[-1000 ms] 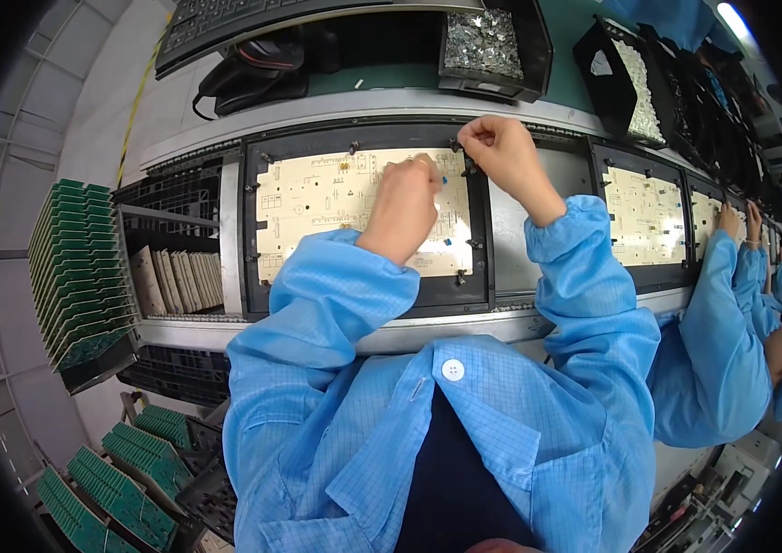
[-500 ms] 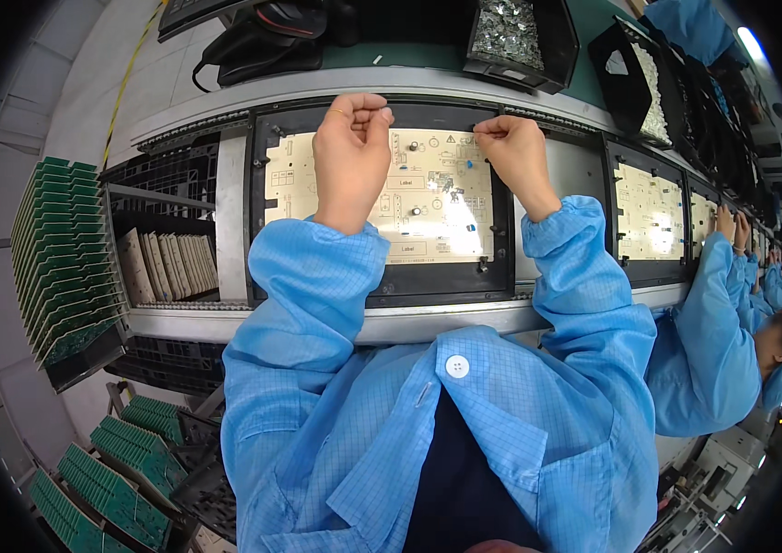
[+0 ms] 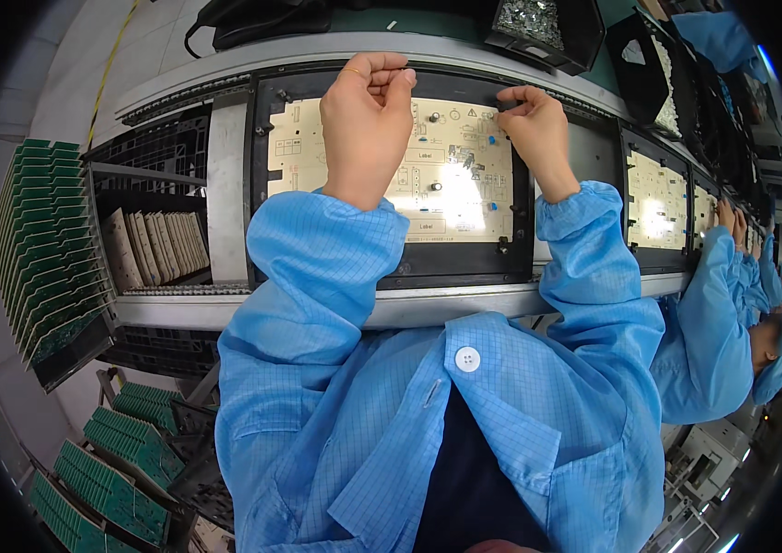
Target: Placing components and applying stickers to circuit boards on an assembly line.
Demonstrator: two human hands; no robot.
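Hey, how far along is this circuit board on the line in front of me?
Done: the cream circuit board sits in its black carrier frame and already bears a few small blue and dark parts. In hand: the left hand and right hand work at the board's far edge, fingertips pinched; what they hold is too small to tell. Left: most of the board's printed positions look bare.

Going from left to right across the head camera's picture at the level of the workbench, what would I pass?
Rack of green boards → slotted tray of beige boards → left hand → right hand → next beige board → co-worker's blue sleeve.
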